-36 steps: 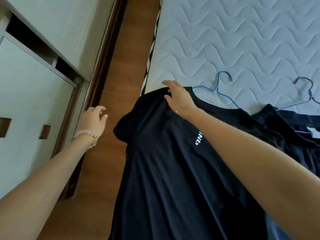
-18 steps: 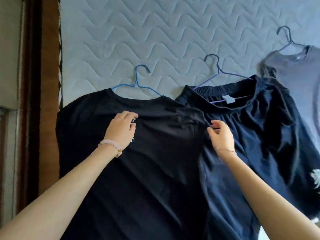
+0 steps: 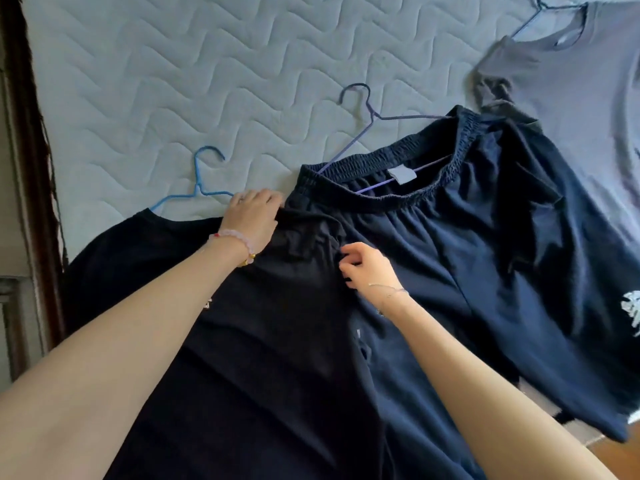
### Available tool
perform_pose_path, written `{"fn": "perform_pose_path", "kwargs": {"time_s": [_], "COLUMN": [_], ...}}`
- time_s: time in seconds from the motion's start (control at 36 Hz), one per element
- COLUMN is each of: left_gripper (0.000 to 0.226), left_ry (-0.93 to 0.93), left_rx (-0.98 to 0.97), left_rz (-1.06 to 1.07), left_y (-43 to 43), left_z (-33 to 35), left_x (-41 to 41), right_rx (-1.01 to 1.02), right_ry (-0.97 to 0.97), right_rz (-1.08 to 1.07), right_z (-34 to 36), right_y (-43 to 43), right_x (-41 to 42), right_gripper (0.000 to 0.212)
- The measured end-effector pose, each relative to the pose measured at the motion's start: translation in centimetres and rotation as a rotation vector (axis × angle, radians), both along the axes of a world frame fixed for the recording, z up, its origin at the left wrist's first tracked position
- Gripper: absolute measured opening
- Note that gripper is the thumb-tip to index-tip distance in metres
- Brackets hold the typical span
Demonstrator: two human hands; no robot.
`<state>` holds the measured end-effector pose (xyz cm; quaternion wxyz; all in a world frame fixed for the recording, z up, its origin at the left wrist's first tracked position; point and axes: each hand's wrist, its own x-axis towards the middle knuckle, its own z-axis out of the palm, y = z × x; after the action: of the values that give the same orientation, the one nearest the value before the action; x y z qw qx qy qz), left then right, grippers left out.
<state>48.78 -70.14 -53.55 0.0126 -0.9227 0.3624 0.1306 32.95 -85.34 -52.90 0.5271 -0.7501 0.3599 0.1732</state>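
3 garments lie flat on 1 quilted mattress [image 3: 173, 81], each w/ its own wire hanger, so 3 hangers in all. 2 hands in view, both on the same item.

Black tee [image 3: 277, 358]: leftmost of the 3, nearest the camera, spread front-up, its lower part running off the bottom of the view. Blue hanger [image 3: 197, 181] sticks out of its neck, hook pointing up the bed. Its right shoulder overlaps the navy shorts [image 3: 467, 271], which lie in the middle.

Left hand [image 3: 252, 220]: at the tee's neckline/shoulder, right where the blue hanger's arm goes under the cloth. Fingers bent down over the fabric edge & gripping it; tips hidden, knuckles up. 1 pink bead bracelet [image 3: 235, 237] on that wrist.

Right hand [image 3: 369, 268]: just beside, lower & to the right, at the tee's sleeve seam. Fingers curled tight, pinching a bunched fold of black cloth btwn thumb & fingertips. 1 thin chain [image 3: 391, 291] on that wrist.

Navy shorts: elastic waistband open toward the head of the bed, grey label inside, purple hanger [image 3: 367, 116] threaded through the waist. White print near the right edge.

Grey tee [image 3: 571, 98]: top right, partly out of view, touching the shorts' far side. Third hanger [image 3: 535, 13] shows at its collar, hook cut off.

Dark bed frame [image 3: 27, 133] runs down the left; strip of wood floor [image 3: 620, 455] bottom right.
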Motion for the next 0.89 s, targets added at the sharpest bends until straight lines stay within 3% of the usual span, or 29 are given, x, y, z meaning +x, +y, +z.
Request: {"fn": "perform_pose_path", "kwargs": {"time_s": [0.11,0.22,0.33,0.47,0.58,0.78,0.89], "left_gripper": [0.021,0.017,0.011,0.009,0.011,0.01,0.01], "left_ry": [0.075,0.159,0.198,0.179,0.161,0.166,0.174], "left_rx": [0.109,-0.046,-0.136,-0.182,-0.232,-0.271,-0.244], "left_rz": [-0.062,0.056,0.152,0.182,0.205,0.209,0.205], "left_y": [0.8,1.7,2.3,2.4,2.3,2.5,2.7], "left_z": [0.4,1.1,1.4,1.7,2.0,2.2,2.1], "left_x": [0.9,1.3,1.9,2.6,2.8,2.8,2.7], "right_rx": [0.118,0.089,0.202,0.54,0.779,0.881,0.753], "right_ry": [0.056,0.098,-0.061,-0.169,-0.128,-0.079,-0.097], "right_rz": [-0.136,0.037,-0.02,-0.171,-0.26,-0.287,-0.272], "right_z": [0.1,0.1,0.5,1.6,2.2,2.6,3.0], "right_y": [0.1,0.2,0.4,0.6,0.4,0.4,0.3], "right_x": [-0.7,-1.9,-3.0,-2.3,-1.1,0.3,0.4], "right_gripper": [0.015,0.031,0.04,0.01,0.019,0.029,0.025]}}
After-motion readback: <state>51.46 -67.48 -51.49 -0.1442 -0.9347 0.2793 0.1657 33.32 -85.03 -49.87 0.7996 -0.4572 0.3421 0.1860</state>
